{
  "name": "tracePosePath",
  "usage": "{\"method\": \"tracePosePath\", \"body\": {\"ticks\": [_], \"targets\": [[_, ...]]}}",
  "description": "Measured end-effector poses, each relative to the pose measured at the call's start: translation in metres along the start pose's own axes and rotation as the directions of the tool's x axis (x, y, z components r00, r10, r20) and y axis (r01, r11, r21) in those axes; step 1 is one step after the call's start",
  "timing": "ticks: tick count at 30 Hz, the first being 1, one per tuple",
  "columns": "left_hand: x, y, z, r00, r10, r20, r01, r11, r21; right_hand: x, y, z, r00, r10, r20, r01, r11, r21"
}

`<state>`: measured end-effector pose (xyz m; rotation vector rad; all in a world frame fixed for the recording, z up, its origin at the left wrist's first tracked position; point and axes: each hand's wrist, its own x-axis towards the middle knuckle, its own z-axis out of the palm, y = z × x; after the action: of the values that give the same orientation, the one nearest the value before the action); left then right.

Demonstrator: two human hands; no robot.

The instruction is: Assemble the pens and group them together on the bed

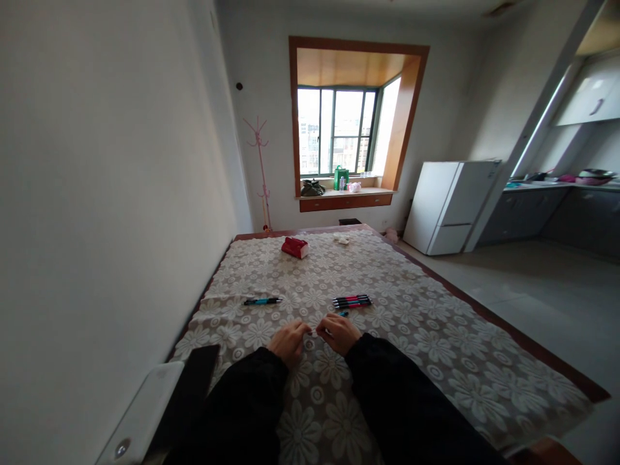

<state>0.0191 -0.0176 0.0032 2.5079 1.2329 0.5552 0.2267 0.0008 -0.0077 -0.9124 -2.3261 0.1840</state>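
Above the near part of the floral tablecloth [317, 394], my left hand [289, 342] and my right hand [340, 333] face each other, their fingertips almost meeting. The fingers of both are curled in a pinch. Whatever lies between them is too small or too hidden to name. Just beyond my right hand shows a small teal piece [343, 314], partly covered by that hand. Behind it several red, teal and black pens [351, 301] lie side by side. A single teal and black pen [263, 301] rests farther left, beyond my left hand.
A red tissue pack [294, 247] and a crumpled white item [341, 239] lie toward the table's far end. The wall [121, 194] runs close along the left. At the lower left is a white device [145, 407]. A refrigerator [450, 206] stands across the floor.
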Motion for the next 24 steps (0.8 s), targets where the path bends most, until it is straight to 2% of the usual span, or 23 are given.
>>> {"method": "tracePosePath", "body": {"ticks": [4,10,15,24], "targets": [[-0.0003,0.0042,0.0009,1.000,-0.001,-0.025,0.002,1.000,0.031,0.0005,-0.0008,0.0005,1.000,-0.005,0.007,0.005,1.000,0.005],[0.0024,0.0023,0.0039,1.000,-0.002,0.006,0.001,0.995,0.097,0.0006,-0.0027,0.0037,0.999,-0.033,0.003,0.033,0.999,0.006],[0.0011,0.0032,0.0050,0.999,0.039,-0.033,-0.036,0.995,0.094,0.0010,-0.0045,0.0063,0.999,-0.050,0.003,0.050,0.999,-0.010],[-0.0021,0.0072,-0.0020,1.000,-0.010,-0.005,0.010,0.999,-0.047,0.0000,-0.0044,0.0072,0.994,0.107,-0.026,-0.103,0.986,0.132]]}}
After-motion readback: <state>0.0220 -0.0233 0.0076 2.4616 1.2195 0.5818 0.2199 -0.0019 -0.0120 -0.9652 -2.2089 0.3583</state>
